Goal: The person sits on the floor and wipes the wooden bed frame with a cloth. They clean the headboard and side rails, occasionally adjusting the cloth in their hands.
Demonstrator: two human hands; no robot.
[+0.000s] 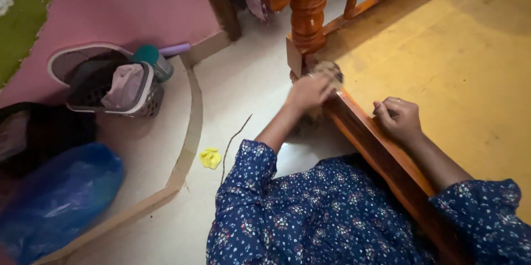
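My left hand [310, 91] is closed around a brownish clump of fibre or cloth [330, 70], pressed against the corner of a wooden bed frame rail [359, 127] just below a turned orange-brown post [307, 13]. My right hand [397, 118] rests with its fingers curled on the top edge of the same rail, beside a yellow board surface [459, 60]. A ring shows on one finger. Both arms wear dark blue flowered sleeves [310, 215].
A grey basket [145, 99] with cloth and a teal bottle [155, 60] stands at left on a raised floor step. A blue plastic bag [55, 198] lies lower left. A small yellow scrap [211, 158] and a thin stick [232, 140] lie on the white floor.
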